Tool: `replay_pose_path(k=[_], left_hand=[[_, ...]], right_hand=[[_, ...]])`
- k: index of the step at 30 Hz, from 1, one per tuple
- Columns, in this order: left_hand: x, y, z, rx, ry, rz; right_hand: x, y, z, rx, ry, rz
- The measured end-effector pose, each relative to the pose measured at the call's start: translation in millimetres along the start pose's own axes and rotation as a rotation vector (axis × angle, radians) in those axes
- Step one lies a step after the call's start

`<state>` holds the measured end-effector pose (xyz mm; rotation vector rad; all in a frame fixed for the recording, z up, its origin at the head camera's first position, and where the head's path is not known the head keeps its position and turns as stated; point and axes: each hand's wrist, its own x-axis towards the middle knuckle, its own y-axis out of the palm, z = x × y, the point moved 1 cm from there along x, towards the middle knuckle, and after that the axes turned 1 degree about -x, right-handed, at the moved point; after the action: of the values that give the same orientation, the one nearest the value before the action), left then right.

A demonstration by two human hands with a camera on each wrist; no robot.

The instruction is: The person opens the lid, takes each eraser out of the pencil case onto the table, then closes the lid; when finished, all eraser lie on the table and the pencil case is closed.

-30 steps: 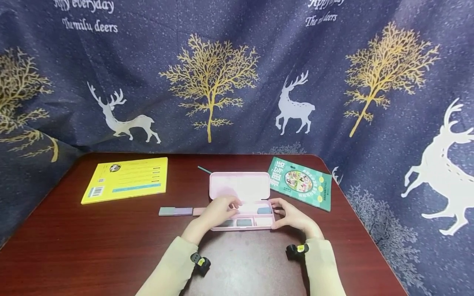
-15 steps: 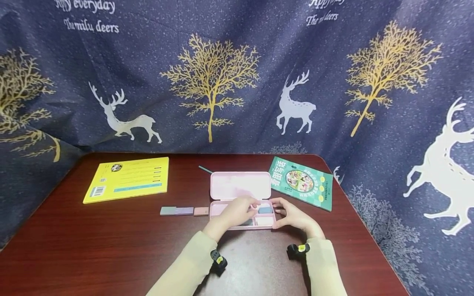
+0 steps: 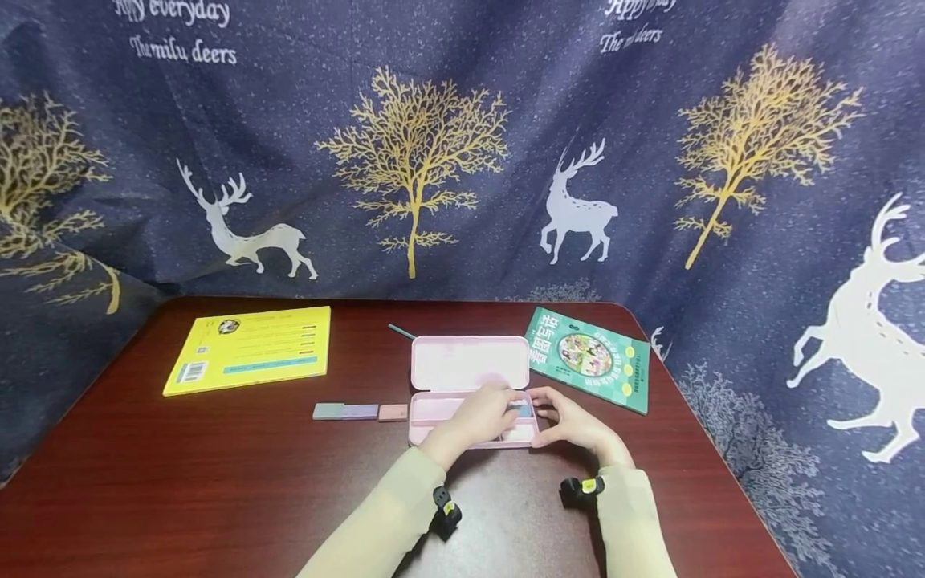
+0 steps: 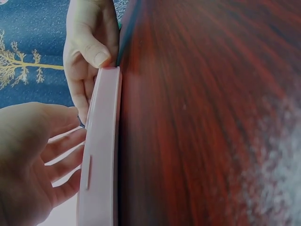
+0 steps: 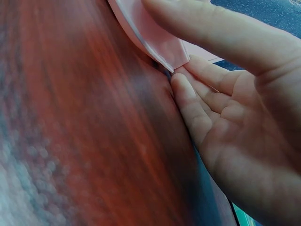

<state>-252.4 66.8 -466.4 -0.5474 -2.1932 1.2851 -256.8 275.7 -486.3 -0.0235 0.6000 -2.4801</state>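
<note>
— Since the earlier frames: left hand [image 3: 480,413] has slid rightward across the open pink case [image 3: 462,365], from the left compartments to the right end of the tray. Right hand [image 3: 574,421] unchanged, same spot.

— Noted. Left fingers now?

— Loosely spread, relaxed, over the tray's far-right compartment. A blue-grey block [image 3: 522,410] lies at the fingertips there; can't tell whether they touch it. Wrist view shows those fingers [image 4: 61,150] straight and apart, inside the near wall.

— And the right?

— Pinching the case's right end. Thumb [image 4: 96,52] on the near right corner, fingers [image 5: 197,101] tucked against the end wall.

— Where does the case sit?

— Flat on the table [image 3: 217,482], about midway between left and right edges, slightly toward the far edge, lid laid back. White block [image 3: 517,432] in the near-right compartment.

— Around it?

— Coloured strips [image 3: 345,412] and a pinkish block [image 3: 393,412] just left of the case. Yellow book [image 3: 249,350] toward the far left corner, green book [image 3: 588,357] by the far right corner, thin pen [image 3: 400,331] behind the lid.
</note>
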Motion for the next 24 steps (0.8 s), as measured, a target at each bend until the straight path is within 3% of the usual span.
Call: replay_pose_path(k=[7, 24], left_hand=[[0.0, 0.2, -5.8, 0.038, -0.069, 0.074], [3.5, 7.3, -6.7, 0.094, -0.128, 0.135]], right_hand=[[1.0, 1.6, -0.8, 0.004, 0.017, -0.005], [0.8, 0.7, -0.3, 0.011, -0.017, 0.003]])
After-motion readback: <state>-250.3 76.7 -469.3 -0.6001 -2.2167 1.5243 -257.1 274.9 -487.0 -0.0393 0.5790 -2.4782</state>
